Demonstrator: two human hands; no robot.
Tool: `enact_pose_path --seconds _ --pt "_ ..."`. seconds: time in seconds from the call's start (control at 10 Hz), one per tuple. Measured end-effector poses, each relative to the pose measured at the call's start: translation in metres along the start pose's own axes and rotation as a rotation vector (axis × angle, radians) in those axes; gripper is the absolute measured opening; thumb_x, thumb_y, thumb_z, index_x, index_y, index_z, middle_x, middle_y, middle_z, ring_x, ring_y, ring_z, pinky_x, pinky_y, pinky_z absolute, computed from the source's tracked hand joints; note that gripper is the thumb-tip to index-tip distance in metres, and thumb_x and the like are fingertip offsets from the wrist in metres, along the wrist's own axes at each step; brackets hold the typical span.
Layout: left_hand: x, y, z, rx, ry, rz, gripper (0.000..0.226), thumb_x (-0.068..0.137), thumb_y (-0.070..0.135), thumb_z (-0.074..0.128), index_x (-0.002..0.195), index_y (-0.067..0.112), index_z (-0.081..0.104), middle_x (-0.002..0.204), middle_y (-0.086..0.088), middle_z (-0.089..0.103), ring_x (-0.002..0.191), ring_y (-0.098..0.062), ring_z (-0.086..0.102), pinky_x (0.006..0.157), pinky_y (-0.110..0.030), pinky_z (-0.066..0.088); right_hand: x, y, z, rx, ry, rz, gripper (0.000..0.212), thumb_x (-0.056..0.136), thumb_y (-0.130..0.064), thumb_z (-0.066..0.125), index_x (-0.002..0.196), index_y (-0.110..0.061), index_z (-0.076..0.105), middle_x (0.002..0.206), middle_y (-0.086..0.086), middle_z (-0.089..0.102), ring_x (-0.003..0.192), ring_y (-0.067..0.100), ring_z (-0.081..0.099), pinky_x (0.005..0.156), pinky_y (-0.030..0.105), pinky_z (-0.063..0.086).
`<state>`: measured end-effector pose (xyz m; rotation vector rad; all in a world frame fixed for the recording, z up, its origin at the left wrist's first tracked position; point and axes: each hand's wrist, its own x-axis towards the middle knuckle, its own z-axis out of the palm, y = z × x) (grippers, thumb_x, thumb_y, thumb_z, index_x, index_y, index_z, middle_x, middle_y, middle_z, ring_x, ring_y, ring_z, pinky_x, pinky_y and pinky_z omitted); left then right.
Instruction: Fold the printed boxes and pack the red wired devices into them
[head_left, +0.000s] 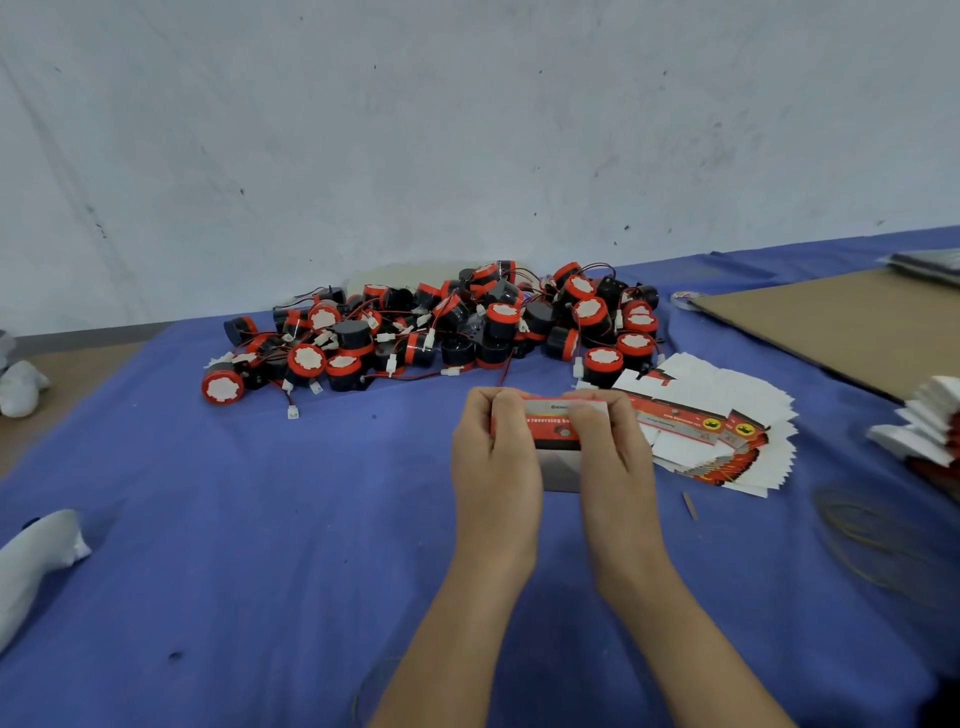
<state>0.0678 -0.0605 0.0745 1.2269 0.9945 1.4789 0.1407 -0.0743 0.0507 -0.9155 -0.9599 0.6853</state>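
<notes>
A red printed box (551, 427) is held above the blue cloth between both hands. My left hand (493, 457) grips its left end with fingers curled over the top edge. Its right end is gripped by my right hand (613, 452), thumb on the near face. Behind them lies a heap of red and black wired devices (447, 327) with white plugs. A fanned stack of flat printed boxes (722, 431) lies just right of my right hand.
A blue cloth (260, 519) covers the table. A brown cardboard sheet (841, 322) lies at the back right, with more flat boxes (930, 421) at the right edge. White bundles sit at the left edge (31, 566). A grey wall stands behind.
</notes>
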Motion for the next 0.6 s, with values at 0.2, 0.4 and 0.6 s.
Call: enact_pose_path --seconds 0.2,0.4,0.6 --pt "-0.034 -0.007 0.001 -0.007 -0.291 -0.18 0.024 0.104 0.032 0.047 0.102 0.022 0.068 0.095 0.007 0.074 0.087 -0.011 0.072 0.067 -0.021 0.056 -0.015 -0.022 -0.043 -0.162 0.104 -0.045 0.019 0.089 -0.03 0.047 0.086 -0.03 0.066 0.089 -0.002 0.068 0.085 0.015 0.065 0.07 0.034 0.053" --pt "-0.069 0.041 0.032 -0.101 -0.392 -0.275 0.021 0.097 0.037 0.058 0.093 0.029 0.078 0.097 -0.002 0.077 0.085 -0.021 0.075 0.066 -0.035 0.06 -0.044 -0.082 -0.089 0.03 0.325 -0.056 0.033 0.103 -0.051 0.04 0.113 -0.031 0.066 0.104 -0.009 0.074 0.1 0.007 0.07 0.08 0.022 0.056" --pt "-0.126 0.128 0.151 -0.345 -0.627 -0.248 0.027 0.101 0.034 0.054 0.113 0.012 0.066 0.086 -0.006 0.076 0.087 -0.027 0.074 0.069 -0.039 0.062 -0.08 -0.133 -0.127 0.012 0.385 0.099 0.026 0.109 -0.028 0.036 0.12 -0.022 0.058 0.112 -0.001 0.068 0.093 0.003 0.065 0.085 0.031 0.057"
